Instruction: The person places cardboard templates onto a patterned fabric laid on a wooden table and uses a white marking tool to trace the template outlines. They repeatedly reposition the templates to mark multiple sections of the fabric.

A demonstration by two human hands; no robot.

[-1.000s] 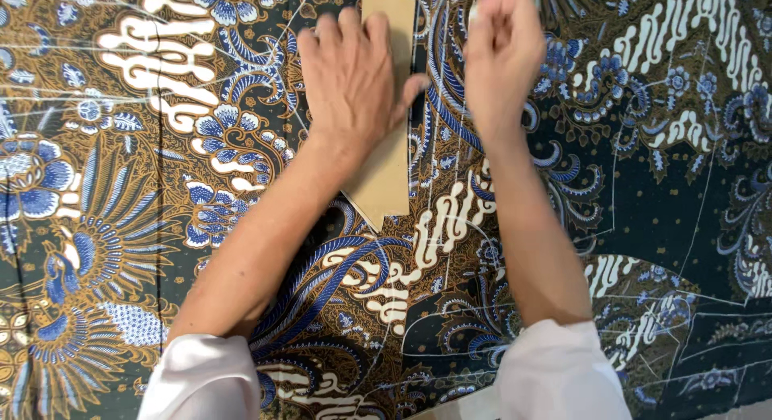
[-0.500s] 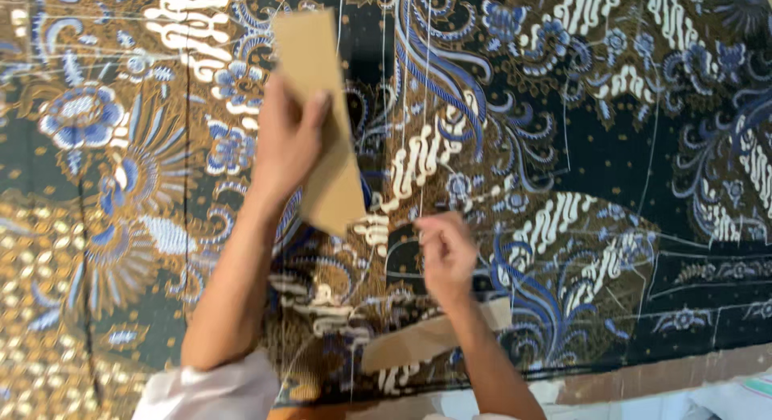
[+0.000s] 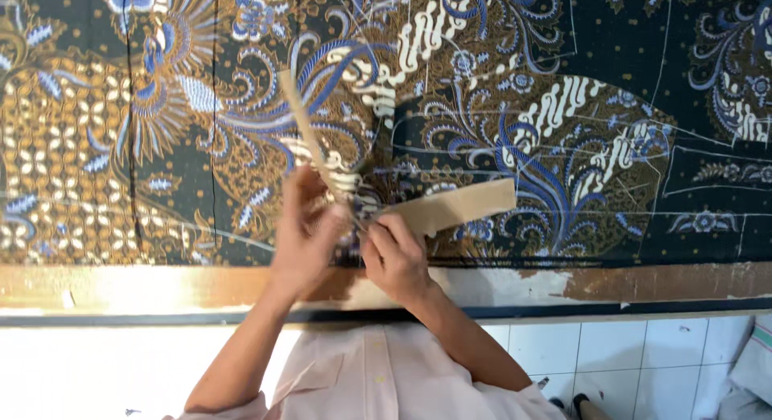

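Pale pink shirt, short sleeves, bare forearms

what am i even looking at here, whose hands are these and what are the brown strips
There is one picture, taken by a camera worn on a person's head and looking down, so the hands belong to the wearer. A dark patterned batik cloth with blue, gold and white motifs and thin chalk lines lies spread on a worn wooden table. The left hand holds a narrow brown cardboard strip that points up and away. The right hand holds a wider brown cardboard piece that points to the right. The hands meet near the table's edge.
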